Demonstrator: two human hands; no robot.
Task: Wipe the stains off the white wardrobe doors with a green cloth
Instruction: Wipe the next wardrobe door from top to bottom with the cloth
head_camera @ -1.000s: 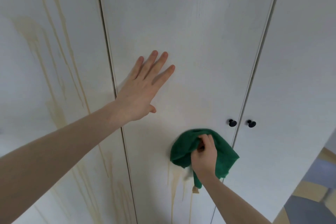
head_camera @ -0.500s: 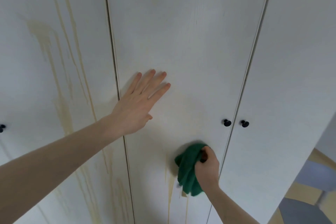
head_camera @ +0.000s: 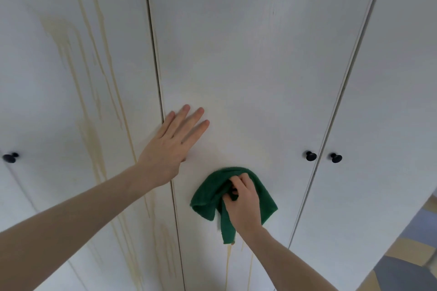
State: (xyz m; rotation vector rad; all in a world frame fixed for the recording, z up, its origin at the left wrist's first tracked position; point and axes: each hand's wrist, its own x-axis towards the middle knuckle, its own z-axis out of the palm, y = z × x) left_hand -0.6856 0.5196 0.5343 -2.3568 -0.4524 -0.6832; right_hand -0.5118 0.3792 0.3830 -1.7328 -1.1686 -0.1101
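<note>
1. Cloth (head_camera: 264,198), green and bunched, lies pressed against the middle door (head_camera: 248,54), low in the view at about 6 o'clock from the frame's centre.
2. Right hand (head_camera: 243,205) grips the cloth, fingers curled into its folds; a strip of cloth hangs below the wrist.
3. Left hand (head_camera: 170,146) rests flat on the middle door at 10 o'clock from the cloth, fingers straight and close together, pointing to 1 o'clock; its heel crosses the seam with the left door (head_camera: 71,78).
4. Stains (head_camera: 94,130) run as yellowish streaks down the left door; thinner drips (head_camera: 228,267) show on the middle door at 6 o'clock from the cloth.
5. Two black knobs (head_camera: 311,155) sit side by side at 2 o'clock from the cloth, one either side of a seam; a third knob (head_camera: 10,157) sits at the far left edge.
</note>
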